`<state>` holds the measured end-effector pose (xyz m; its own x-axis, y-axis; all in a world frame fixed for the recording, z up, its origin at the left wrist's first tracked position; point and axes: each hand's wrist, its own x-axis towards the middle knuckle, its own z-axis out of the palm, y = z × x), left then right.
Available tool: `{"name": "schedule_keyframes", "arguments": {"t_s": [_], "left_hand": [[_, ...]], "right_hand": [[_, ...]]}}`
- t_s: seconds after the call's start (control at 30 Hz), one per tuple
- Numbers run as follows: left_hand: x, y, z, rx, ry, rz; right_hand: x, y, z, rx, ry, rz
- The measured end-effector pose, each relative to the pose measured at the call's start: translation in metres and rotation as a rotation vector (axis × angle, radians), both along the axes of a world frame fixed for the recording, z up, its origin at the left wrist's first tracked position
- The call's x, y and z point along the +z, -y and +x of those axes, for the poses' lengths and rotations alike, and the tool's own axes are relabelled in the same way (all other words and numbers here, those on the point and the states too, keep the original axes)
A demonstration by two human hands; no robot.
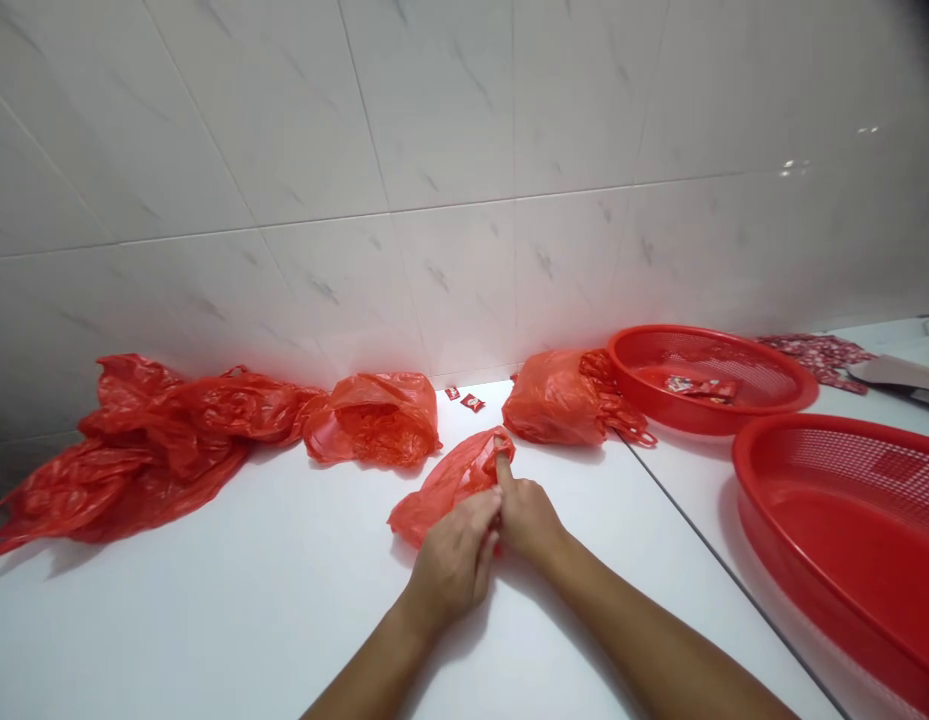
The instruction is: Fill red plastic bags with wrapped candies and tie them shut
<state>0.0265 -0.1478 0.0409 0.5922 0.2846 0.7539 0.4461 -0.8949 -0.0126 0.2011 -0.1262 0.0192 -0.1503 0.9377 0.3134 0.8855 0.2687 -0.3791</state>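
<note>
One left hand (450, 560) and one right hand (531, 515) meet at a red bag (440, 488) on the worktop (284, 600). Whether either grip pinches its plastic cannot be told.

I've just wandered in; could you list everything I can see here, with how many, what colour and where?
Bag at the hands: one, red, table centre
Open-mouthed bag: one, red, by the wall, left of centre
Bulging bag: one, red, by the wall, right of centre
Heaped bags: uncountable, red, far left
Stray packets: two clear, red, near the wall
Baskets: two, red, right side
Packets in farther basket: uncountable, mostly red
Packet pile: uncountable, red and white, far right
Unclear object: one, pale and dark, right edge
Table: white, below
Tiled wall: pale, marbled, behind
Left hand, right hand: one each, at the centre bag
</note>
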Motion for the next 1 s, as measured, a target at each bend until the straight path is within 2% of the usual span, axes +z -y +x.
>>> {"name": "schedule_keyframes", "arguments": {"t_s": [0.13, 0.2, 0.27, 0.4, 0.53, 0.6, 0.67, 0.73, 0.8, 0.87, 0.9, 0.93, 1.0], "left_hand": [[-0.018, -0.021, 0.002, 0.480, -0.078, -0.144], [-0.020, -0.025, -0.005, 0.648, -0.157, -0.220], [-0.018, -0.024, -0.013, 0.749, -0.227, -0.265], [-0.008, -0.022, -0.023, 0.748, -0.268, -0.268], [0.002, -0.022, -0.027, 0.765, -0.311, -0.356], [0.006, -0.020, -0.027, 0.781, -0.330, -0.417], [0.009, -0.016, -0.026, 0.800, -0.347, -0.485], [0.012, -0.012, -0.025, 0.821, -0.371, -0.545], [0.012, -0.010, -0.024, 0.857, -0.397, -0.594], [0.012, -0.009, -0.021, 0.910, -0.409, -0.637], [0.011, -0.008, -0.019, 0.938, -0.411, -0.655], [0.011, -0.008, -0.017, 0.961, -0.413, -0.665], [0.009, -0.007, -0.013, 0.982, -0.424, -0.659]], "right_hand": [[0.004, -0.003, -0.001, -0.095, 0.008, -0.176], [0.006, -0.003, 0.002, -0.093, 0.017, -0.223], [0.008, -0.001, 0.004, -0.078, 0.025, -0.242], [0.012, 0.005, 0.012, -0.077, -0.004, -0.241], [0.020, 0.010, 0.029, -0.044, -0.184, -0.207], [0.022, 0.009, 0.040, 0.031, -0.370, -0.217], [0.022, 0.005, 0.051, 0.125, -0.641, -0.287], [0.020, -0.001, 0.060, 0.142, -0.923, -0.302], [0.017, -0.005, 0.066, -0.001, -1.113, -0.123], [0.016, -0.001, 0.064, -0.198, -1.138, 0.235], [0.016, 0.004, 0.060, -0.234, -1.088, 0.423], [0.016, 0.011, 0.052, -0.196, -1.008, 0.587], [0.016, 0.028, 0.029, 0.082, -0.803, 0.780]]}}
